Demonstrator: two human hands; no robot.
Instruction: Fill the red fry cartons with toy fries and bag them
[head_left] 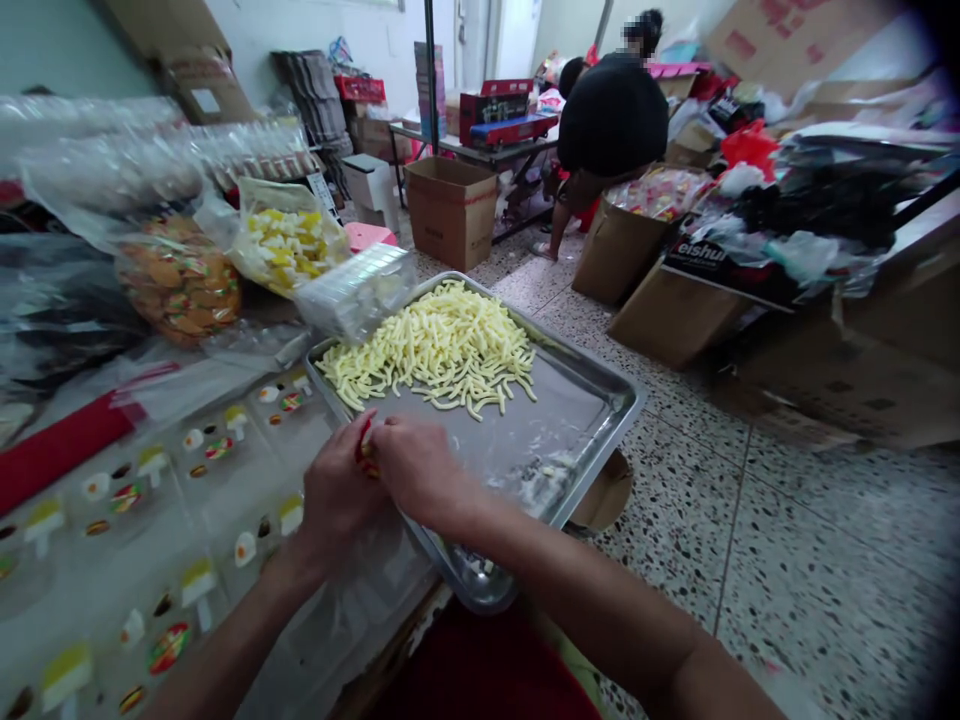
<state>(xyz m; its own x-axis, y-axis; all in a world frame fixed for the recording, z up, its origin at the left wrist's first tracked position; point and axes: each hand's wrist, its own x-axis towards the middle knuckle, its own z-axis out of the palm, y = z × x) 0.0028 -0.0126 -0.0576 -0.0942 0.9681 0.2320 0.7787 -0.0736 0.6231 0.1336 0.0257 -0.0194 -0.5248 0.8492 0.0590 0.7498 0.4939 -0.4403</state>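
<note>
My left hand (337, 485) is closed around a small red packet with yellow marks (366, 450), over the near left edge of a metal tray (555, 430). Against the packet's opening my right hand (420, 470) is closed; its fingertips are hidden, so what they pinch cannot be made out. A heap of pale yellow, fry-like sticks (450, 340) covers the far part of the tray, with pale crumbs near its right side. To the left, rows of small food-shaped pieces lie on a clear plastic sheet (247, 450), among them a yellow-and-white popsicle shape (199, 580).
Behind the tray stand a stack of clear plastic boxes (360, 285), a bag of yellow-and-white pieces (289, 245) and a bag of orange-brown pieces (180, 280). Cardboard boxes (450, 210) stand on the speckled floor (675, 480). A person in black (615, 110) bends over farther back.
</note>
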